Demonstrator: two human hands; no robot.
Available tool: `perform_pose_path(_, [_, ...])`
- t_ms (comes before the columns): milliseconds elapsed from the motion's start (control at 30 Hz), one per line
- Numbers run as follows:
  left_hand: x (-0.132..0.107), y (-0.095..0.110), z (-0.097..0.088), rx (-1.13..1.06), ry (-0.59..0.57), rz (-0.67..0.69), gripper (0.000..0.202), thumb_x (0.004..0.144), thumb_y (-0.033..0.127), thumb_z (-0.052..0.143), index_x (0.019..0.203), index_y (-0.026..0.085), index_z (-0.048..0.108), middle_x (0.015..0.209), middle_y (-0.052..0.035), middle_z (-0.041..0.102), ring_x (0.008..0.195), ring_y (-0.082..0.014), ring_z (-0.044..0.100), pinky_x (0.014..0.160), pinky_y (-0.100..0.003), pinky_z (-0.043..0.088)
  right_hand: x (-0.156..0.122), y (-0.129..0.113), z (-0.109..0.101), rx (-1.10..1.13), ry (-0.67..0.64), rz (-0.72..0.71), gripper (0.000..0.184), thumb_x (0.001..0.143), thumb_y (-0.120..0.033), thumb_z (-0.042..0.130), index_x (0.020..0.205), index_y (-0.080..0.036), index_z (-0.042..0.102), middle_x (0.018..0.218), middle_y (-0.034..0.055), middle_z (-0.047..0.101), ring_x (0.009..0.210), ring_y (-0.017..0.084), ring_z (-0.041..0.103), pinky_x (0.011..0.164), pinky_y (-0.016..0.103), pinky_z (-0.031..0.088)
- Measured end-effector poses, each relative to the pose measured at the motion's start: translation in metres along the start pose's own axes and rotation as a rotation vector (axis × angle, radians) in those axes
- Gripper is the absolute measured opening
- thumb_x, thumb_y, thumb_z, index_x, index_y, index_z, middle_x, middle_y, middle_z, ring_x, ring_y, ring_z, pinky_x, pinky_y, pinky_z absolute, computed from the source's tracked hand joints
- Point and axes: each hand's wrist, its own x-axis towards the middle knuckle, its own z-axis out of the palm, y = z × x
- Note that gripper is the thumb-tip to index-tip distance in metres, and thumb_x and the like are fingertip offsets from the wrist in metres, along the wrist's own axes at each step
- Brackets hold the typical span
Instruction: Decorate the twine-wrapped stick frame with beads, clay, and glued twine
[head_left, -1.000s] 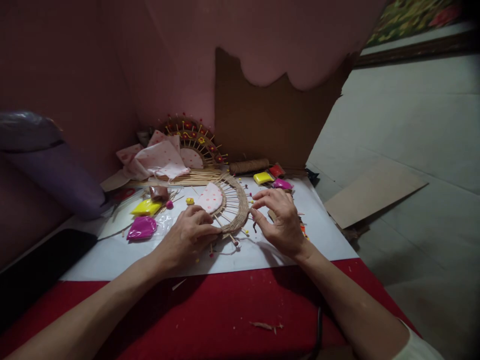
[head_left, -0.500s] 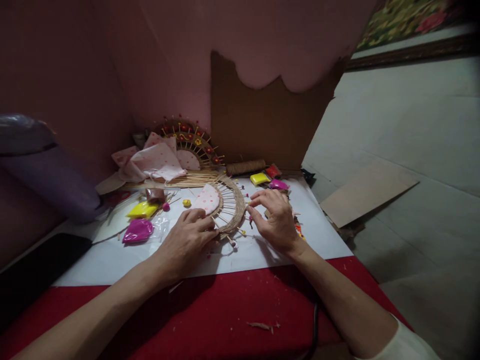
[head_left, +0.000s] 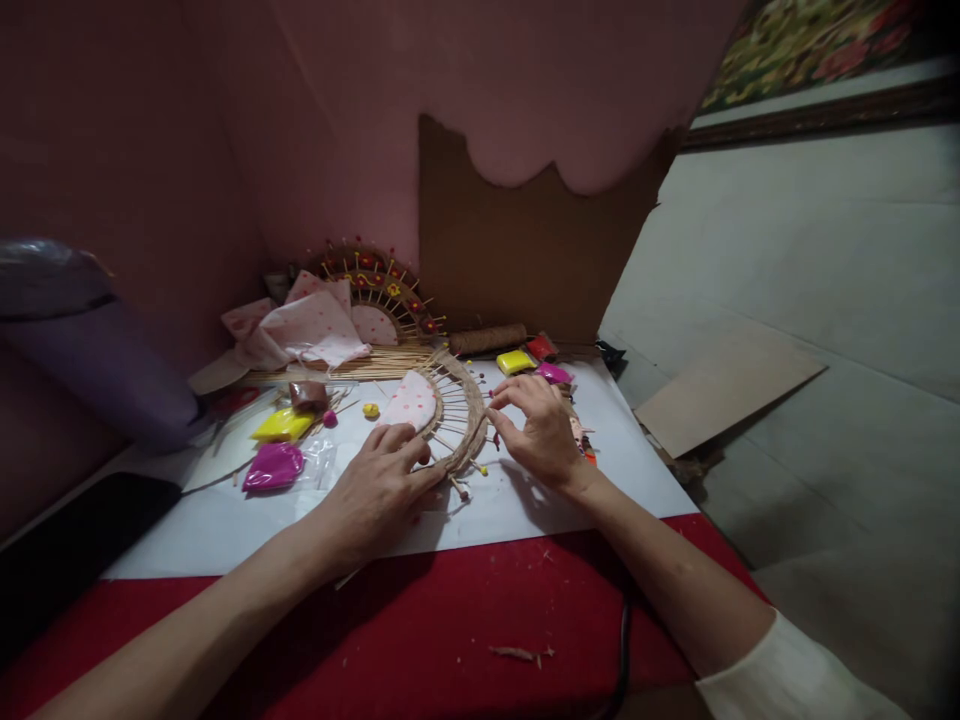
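Note:
A half-round fan-like craft piece [head_left: 469,425] lies on the white sheet, its twine-wrapped band joined by thin sticks to a polka-dot fabric half-disc [head_left: 411,399]. Small coloured balls tip the sticks beyond the band, among them a yellow ball [head_left: 484,470] and a brown ball [head_left: 463,495]. My left hand [head_left: 382,485] grips the near end of the piece, fingers over it and thumb along the band. At the band's right outer edge, my right hand [head_left: 538,430] pinches with thumb and forefinger. Whatever sits between those fingertips is too small to make out.
A finished-looking similar piece [head_left: 390,285] leans on the wall behind dotted cloth [head_left: 311,325]. Yellow [head_left: 283,425] and magenta clay packets [head_left: 274,467] lie left. A twine roll [head_left: 489,338] and bamboo sticks [head_left: 397,359] lie behind. Cardboard [head_left: 525,250] stands at the back.
The view has shifted slightly. Both hands keep nearly the same places on the craft piece, with the right fingertips still pinched at its outer edge.

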Motion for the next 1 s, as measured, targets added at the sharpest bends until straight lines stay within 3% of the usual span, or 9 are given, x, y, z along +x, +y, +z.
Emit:
perform_pose_path(333, [0.003,0.001,0.005,-0.019,0.006,-0.016,0.018,0.085,0.031,0.054,0.093,0.02,0.066,0.091,-0.0058,0.063,0.099,-0.028,0.044,0.087,-0.044,0.035,0.012,0.002,0.008,-0.005,-0.073,-0.038,0.007,0.08,-0.021,0.059,0.073,-0.02,0.06,0.087,0.0039,0.063,0.09,0.022,0.052,0.078,0.035,0.034])
perform_pose_path(667, [0.006,0.003,-0.002,-0.066,-0.089,-0.019,0.022,0.087,0.025,0.051,0.106,0.02,0.061,0.092,-0.005,0.063,0.098,-0.0272,0.044,0.086,-0.042,0.034,0.016,-0.004,0.017,0.034,-0.084,0.001,0.007,0.079,-0.019,0.059,0.072,-0.02,0.06,0.086,0.004,0.062,0.09,0.022,0.051,0.079,0.035,0.035])
perform_pose_path(1000, [0.018,0.005,-0.004,-0.001,-0.162,0.016,0.028,0.084,0.039,0.056,0.105,0.021,0.06,0.091,-0.006,0.06,0.091,-0.0259,0.046,0.082,-0.041,0.034,0.016,-0.005,0.022,0.002,-0.105,0.017,0.004,0.08,-0.02,0.06,0.075,-0.02,0.061,0.087,0.004,0.063,0.091,0.022,0.052,0.081,0.035,0.035])
